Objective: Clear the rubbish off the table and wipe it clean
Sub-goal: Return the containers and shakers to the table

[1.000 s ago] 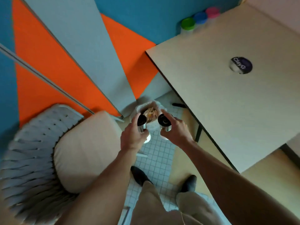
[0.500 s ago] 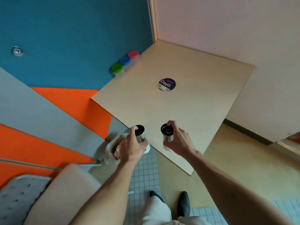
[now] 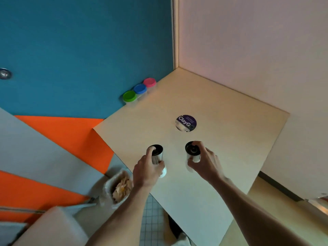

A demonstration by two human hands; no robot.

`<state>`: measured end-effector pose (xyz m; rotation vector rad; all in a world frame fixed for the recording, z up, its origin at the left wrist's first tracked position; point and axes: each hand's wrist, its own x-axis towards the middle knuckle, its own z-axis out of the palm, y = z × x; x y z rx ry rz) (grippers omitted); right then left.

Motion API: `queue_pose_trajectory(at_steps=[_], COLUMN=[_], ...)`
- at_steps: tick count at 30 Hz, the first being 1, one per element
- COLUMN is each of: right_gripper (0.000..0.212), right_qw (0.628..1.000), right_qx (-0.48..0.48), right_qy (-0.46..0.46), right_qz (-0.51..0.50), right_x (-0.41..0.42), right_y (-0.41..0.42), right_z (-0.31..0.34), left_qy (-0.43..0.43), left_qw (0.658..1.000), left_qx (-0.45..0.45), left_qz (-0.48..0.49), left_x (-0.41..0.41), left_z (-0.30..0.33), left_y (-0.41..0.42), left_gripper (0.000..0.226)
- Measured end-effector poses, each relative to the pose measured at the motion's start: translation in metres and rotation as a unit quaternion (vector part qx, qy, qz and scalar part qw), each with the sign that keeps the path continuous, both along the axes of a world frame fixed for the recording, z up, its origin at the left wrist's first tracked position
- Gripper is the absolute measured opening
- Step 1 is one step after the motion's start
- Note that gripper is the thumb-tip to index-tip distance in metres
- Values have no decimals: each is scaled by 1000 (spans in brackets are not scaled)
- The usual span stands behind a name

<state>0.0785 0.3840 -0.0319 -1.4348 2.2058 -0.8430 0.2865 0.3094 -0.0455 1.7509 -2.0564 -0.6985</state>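
Note:
My left hand (image 3: 146, 170) grips a silver shaker with a black top (image 3: 156, 153), held above the near left part of the pale wooden table (image 3: 239, 139). In my right hand (image 3: 204, 162) is a second shaker with a black top (image 3: 192, 150), also over the table, a hand's width to the right of the first. On the floor below the table's left edge stands a small bin lined with a white bag (image 3: 108, 187), with crumpled paper rubbish (image 3: 121, 189) inside.
Three clear jars with green (image 3: 130, 96), blue (image 3: 140, 88) and pink (image 3: 150, 82) lids line the table's far left edge by the blue wall. A round purple sticker (image 3: 186, 122) lies mid-table. A cushioned chair (image 3: 51, 228) is at lower left.
My view has swung up from the bin and chair to the table. Both hands, each still holding a shaker, have moved from above the bin to above the table's near part.

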Motion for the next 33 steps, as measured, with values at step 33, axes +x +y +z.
queue_pose_trajectory(at_steps=[33], right_gripper=[58], right_qw=[995], right_qx=[-13], right_qy=[-26], right_qz=[99], right_x=[-80], right_y=[-446], right_z=[-43], left_qy=[18], left_qw=[954], left_qx=[-31], left_qz=[298], left_x=[-12], left_z=[-34], left_y=[-339], left_gripper=[56])
